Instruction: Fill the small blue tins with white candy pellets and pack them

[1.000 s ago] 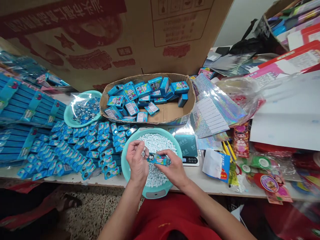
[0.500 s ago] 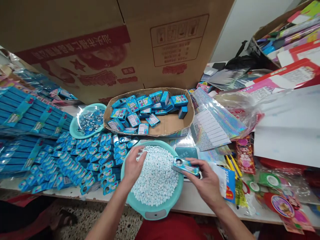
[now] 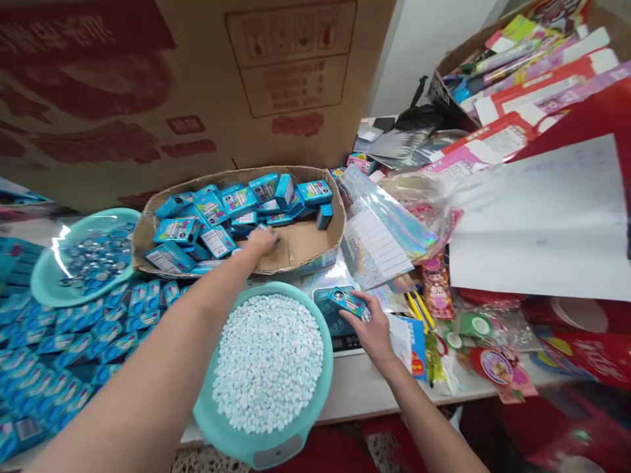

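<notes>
My left hand reaches into a long cardboard tray, among small blue candy boxes. Its fingers are over one of these boxes, partly hidden and blurred, so I cannot tell whether they grip it. My right hand holds an open blue candy box between thumb and fingers, above a kitchen scale. A round opening shows at the box's left end. Between my arms stands a turquoise basin full of small pale candies.
At left are a turquoise bowl of metallic discs and rows of blue boxes. A large carton stands behind the tray. Holographic sheets, a white sheet and assorted packaging cover the right side.
My left hand has gone from the basin forward into the tray. My right hand, having moved away from the left, keeps the candy box over the scale. The view has turned right.
</notes>
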